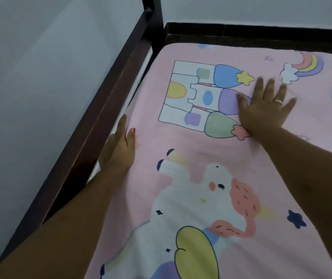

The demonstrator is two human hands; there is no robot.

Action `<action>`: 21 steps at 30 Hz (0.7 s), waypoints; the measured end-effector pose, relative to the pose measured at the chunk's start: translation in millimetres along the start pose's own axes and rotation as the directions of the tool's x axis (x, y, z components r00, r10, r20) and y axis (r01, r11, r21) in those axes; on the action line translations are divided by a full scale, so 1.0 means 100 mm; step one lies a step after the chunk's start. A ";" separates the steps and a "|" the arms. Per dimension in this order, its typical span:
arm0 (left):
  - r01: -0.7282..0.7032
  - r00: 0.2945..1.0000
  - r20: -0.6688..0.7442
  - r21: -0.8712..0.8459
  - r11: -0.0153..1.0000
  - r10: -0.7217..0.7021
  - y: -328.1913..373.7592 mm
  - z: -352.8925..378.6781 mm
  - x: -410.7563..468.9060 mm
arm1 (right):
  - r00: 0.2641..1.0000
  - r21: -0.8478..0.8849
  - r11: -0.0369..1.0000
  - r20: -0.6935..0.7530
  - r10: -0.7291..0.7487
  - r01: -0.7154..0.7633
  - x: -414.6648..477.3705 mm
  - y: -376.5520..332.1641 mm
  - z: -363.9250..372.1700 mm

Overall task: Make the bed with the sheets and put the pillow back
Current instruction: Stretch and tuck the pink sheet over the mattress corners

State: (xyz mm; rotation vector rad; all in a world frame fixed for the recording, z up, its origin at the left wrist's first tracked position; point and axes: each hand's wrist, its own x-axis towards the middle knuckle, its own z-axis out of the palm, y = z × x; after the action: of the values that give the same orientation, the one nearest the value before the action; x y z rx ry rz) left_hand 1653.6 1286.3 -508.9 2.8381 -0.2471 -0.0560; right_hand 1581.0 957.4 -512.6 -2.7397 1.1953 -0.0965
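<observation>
I see R hand (265, 106) spread flat on the pink sheet (181, 143), which covers the mattress, by its castle print (191, 93), and L hand (119, 148), fingers straight, pressing the sheet's edge beside the frame (92, 125).

This is a bedroom. A pink unicorn-and-castle sheet (191, 143) lies inside a dark wooden bed frame (109, 97), which stands in a corner of plain pale walls (40, 67).

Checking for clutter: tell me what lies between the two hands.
Only the pink sheet, lying smooth with its printed castle, spans the stretch between the left hand and the right hand, as the head view shows.
</observation>
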 end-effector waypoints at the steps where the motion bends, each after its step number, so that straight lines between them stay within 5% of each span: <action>1: 0.001 1.000 0.004 -0.011 1.000 0.000 0.00 0.02 0.02 | 1.000 0.009 1.000 0.003 0.020 -0.020 0.01 -0.10 0.01; 9: -0.014 1.000 -0.018 -0.040 0.999 0.013 -0.08 0.18 0.05 | 0.975 0.075 0.981 0.115 -0.189 0.182 -0.21 -1.39 0.16; 12: -0.008 1.000 -0.018 -0.066 0.998 0.007 -0.05 0.17 0.02 | 0.897 0.169 0.922 0.227 -0.380 0.348 -0.45 -1.78 0.11; 14: -0.006 1.000 -0.001 -0.085 0.996 0.006 -0.06 0.16 0.01 | 0.767 0.435 0.800 0.307 -0.564 0.413 -0.74 -1.95 -0.01; 15: -0.005 1.000 0.016 -0.092 0.996 0.006 -0.07 0.14 0.01 | 0.706 0.651 0.684 0.310 -0.636 0.330 -0.87 -1.98 -0.10; 17: 0.005 0.999 0.040 -0.102 0.995 -0.001 -0.07 0.09 0.00 | 0.717 0.908 0.409 0.223 -0.661 0.094 -1.04 -1.89 -0.25; 18: 0.014 0.999 0.052 -0.119 0.993 -0.008 -0.04 0.03 -0.02 | 0.760 0.922 0.371 0.161 -0.630 0.112 -1.07 -1.77 -0.29; 21: 0.034 0.997 0.068 -0.225 0.974 -0.019 0.11 -0.15 -0.08 | 0.785 0.523 0.697 0.081 -0.614 0.491 -1.03 -1.29 -0.14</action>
State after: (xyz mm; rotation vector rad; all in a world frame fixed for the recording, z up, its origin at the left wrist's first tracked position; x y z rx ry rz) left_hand 1644.7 1281.7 -491.6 2.6152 -0.2032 -0.1722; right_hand 1602.9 1117.7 -477.2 -2.4549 0.1818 -0.0910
